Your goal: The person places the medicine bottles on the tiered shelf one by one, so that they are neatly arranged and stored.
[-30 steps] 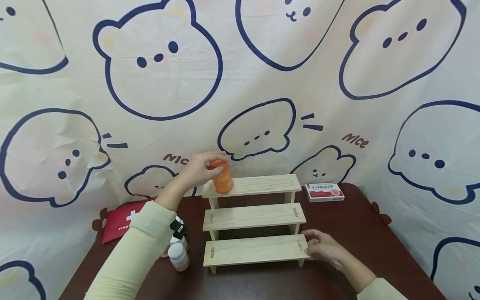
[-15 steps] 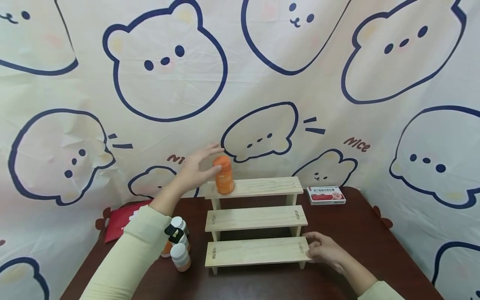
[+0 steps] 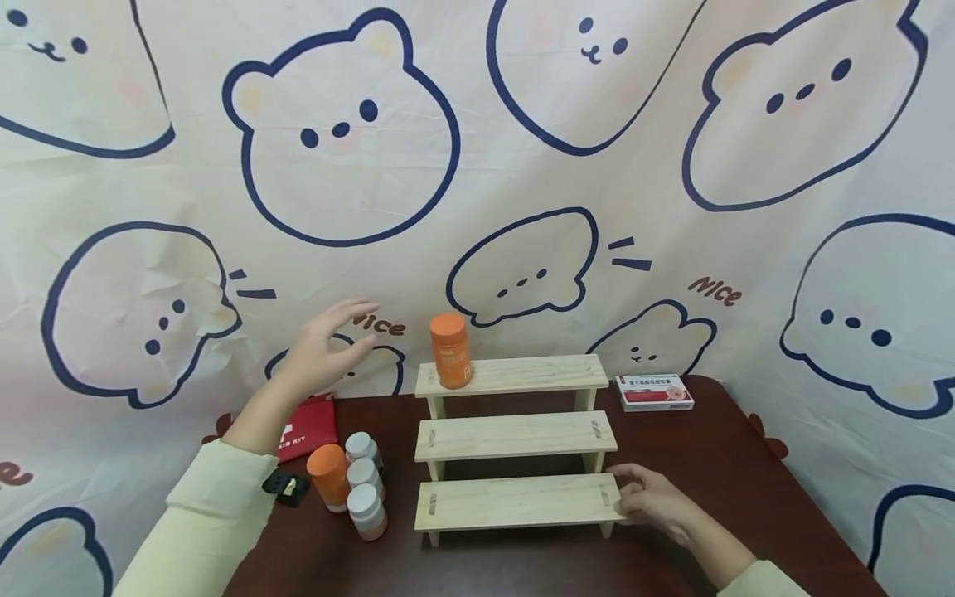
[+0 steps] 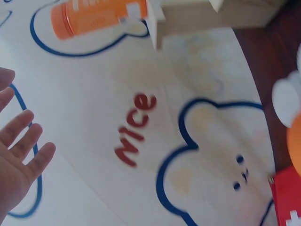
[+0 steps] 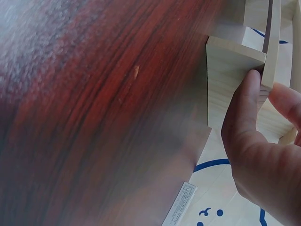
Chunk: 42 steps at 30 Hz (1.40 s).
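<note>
One orange bottle (image 3: pixel 452 358) stands upright near the left end of the top step (image 3: pixel 537 374) of the wooden stand (image 3: pixel 515 436), likely light, stiff and smooth, so best held around its body below the cap (image 3: pixel 448 328). The left hand (image 3: pixel 319 355), fingers extended, holds nothing; the right hand (image 3: pixel 651 502) pinches the lowest step's end (image 3: pixel 609 496).

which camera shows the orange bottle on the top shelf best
The head view: there the orange bottle stands whole and unobstructed, upright at the left end of the top shelf. The left wrist view shows it sideways, cut off by the picture's upper edge. The right wrist view does not show it.
</note>
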### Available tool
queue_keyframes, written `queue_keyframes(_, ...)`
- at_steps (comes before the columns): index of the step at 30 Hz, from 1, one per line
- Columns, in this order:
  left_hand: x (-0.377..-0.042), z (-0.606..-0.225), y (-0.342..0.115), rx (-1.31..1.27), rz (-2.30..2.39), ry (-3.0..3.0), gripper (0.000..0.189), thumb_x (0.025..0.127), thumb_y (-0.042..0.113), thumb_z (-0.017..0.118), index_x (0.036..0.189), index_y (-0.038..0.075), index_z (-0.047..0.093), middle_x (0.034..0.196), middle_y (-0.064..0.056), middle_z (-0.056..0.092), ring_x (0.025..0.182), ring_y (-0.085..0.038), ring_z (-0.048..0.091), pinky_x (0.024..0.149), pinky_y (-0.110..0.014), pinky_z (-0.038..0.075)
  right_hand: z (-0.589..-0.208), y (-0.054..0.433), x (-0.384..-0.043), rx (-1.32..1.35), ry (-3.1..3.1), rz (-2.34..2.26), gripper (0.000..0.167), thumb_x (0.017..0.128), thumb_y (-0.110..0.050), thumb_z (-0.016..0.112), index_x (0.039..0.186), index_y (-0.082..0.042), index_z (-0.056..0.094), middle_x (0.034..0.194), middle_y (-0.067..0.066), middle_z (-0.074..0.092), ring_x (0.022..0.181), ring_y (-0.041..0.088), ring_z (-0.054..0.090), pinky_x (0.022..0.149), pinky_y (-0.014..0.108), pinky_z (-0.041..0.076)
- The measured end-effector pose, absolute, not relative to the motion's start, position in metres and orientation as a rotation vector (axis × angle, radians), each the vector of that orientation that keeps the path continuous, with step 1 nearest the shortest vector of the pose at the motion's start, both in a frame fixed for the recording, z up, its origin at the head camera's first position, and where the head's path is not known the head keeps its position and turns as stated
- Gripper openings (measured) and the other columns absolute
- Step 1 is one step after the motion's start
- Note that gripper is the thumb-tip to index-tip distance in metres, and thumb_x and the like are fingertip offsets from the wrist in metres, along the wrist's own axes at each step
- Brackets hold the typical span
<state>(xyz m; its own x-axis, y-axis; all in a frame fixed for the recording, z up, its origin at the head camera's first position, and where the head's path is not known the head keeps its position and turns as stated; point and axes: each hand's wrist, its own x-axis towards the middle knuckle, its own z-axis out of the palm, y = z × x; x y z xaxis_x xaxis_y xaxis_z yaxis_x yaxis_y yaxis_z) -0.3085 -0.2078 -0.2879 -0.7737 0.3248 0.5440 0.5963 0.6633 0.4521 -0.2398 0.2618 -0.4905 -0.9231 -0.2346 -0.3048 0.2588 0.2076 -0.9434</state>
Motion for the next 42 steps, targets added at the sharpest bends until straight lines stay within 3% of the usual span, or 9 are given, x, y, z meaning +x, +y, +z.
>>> queue_keyframes(4,-0.31,-0.294,-0.225,-0.67,-0.841,-2.518,0.046,0.089,0.021,0.063,0.134,0.016,0.052,0.141,-0.013,0.045,0.129,-0.034,0.039,0.097,-0.062,0.036,-0.49,0.263,-0.239,0.039,2.125,-1.752,0.066,0.073,0.002,0.063,0.132,0.012,0.034,0.087,0.011,0.057,0.074,0.018,0.06,0.067,0.033,0.053)
queue_keyframes(14,-0.288,-0.327,-0.265,-0.51,-0.658,-2.597,0.046,0.088,0.022,0.064,0.131,0.01,0.054,0.136,-0.021,0.045,0.124,-0.044,0.039,0.092,-0.065,0.038,-0.488,0.261,-0.24,0.017,2.12,-1.75,0.068,0.073,0.002,0.063,0.133,0.012,0.033,0.088,0.01,0.058,0.076,0.018,0.06,0.067,0.033,0.053)
queue_keyframes(24,-0.278,-0.358,-0.298,-0.386,-0.581,-2.675,0.046,0.086,0.02,0.065,0.13,0.009,0.054,0.136,-0.022,0.045,0.122,-0.045,0.041,0.09,-0.065,0.039,-0.484,0.261,-0.24,0.017,2.128,-1.714,0.067,0.074,0.001,0.063,0.133,0.011,0.033,0.088,0.009,0.057,0.077,0.018,0.058,0.068,0.033,0.052)
queue_keyframes(33,-0.27,-0.365,-0.298,-0.376,-0.55,-2.923,0.049,0.087,0.032,0.064,0.128,0.008,0.055,0.129,-0.024,0.051,0.118,-0.044,0.046,0.091,-0.064,0.04,-0.487,0.261,-0.239,0.021,2.111,-1.726,0.069,0.073,0.0,0.063,0.133,0.012,0.032,0.089,0.01,0.058,0.077,0.018,0.059,0.068,0.033,0.052)
queue_keyframes(42,-0.259,-0.387,-0.294,-0.352,-0.63,-3.097,0.05,0.081,0.036,0.072,0.12,0.007,0.062,0.119,-0.019,0.06,0.11,-0.041,0.051,0.085,-0.06,0.045,-0.489,0.261,-0.24,0.002,2.1,-1.749,0.069,0.072,0.0,0.063,0.132,0.013,0.031,0.087,0.009,0.058,0.076,0.017,0.059,0.068,0.033,0.052)
